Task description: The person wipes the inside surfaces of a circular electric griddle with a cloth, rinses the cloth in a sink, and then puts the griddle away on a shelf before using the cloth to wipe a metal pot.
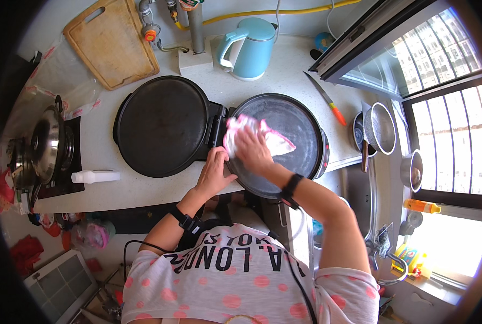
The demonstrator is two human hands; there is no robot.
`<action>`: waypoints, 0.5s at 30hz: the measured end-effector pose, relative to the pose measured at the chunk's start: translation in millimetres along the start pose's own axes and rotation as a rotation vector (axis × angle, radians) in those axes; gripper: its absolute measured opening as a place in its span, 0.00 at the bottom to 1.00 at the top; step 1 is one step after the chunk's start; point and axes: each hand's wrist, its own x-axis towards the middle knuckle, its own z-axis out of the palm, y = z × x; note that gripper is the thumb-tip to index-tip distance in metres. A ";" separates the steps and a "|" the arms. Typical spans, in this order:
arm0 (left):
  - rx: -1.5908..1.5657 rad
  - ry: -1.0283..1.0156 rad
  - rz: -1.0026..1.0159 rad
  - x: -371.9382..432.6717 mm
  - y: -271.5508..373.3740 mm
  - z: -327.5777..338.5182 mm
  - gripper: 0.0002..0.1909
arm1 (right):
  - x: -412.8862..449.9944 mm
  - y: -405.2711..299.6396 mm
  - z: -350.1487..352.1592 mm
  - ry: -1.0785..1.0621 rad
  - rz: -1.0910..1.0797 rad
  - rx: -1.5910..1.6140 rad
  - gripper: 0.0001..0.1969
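An electric griddle lies opened flat on the counter, its two round dark plates joined by a hinge (pixel 217 130). My right hand (pixel 252 150) presses a white cloth with a pink edge (pixel 280 142) against the right plate (pixel 293 117), which looks greyish and streaked. The hand and part of the cloth are blurred. My left hand (pixel 216 172) rests at the near edge of the griddle, beside the hinge, with thumb and fingers spread apart. To its left is the other plate (pixel 162 126), bare and evenly dark.
Behind the griddle stand a light-blue electric kettle (pixel 252 50) and a leaning wooden cutting board (pixel 113 44). A knife with an orange handle (pixel 337 113) lies right, near a strainer (pixel 380 128) and the sink (pixel 356 198). A white bottle (pixel 96 176) lies left, by a lidded wok (pixel 46 143).
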 end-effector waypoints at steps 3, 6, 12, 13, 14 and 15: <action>-0.020 0.033 0.026 -2.7 -5.4 1.4 0.28 | -55.8 -6.5 -24.8 -0.204 -0.236 0.036 0.25; -0.031 0.030 0.003 -3.3 -7.1 3.7 0.28 | -40.0 14.6 -31.4 -0.153 -0.402 -0.038 0.23; 0.047 -0.062 -0.004 11.1 3.2 -4.4 0.31 | 37.6 64.3 -13.8 0.139 0.155 -0.072 0.22; 0.061 -0.082 -0.010 12.1 5.6 -5.7 0.31 | 40.9 66.8 -10.2 0.226 0.352 0.012 0.22; 0.061 -0.082 -0.014 9.7 4.9 -4.6 0.32 | 43.9 67.7 -5.9 0.246 0.500 0.091 0.23; 0.056 -0.085 -0.002 14.0 6.4 -1.3 0.32 | 48.1 70.1 6.0 0.245 0.603 0.050 0.24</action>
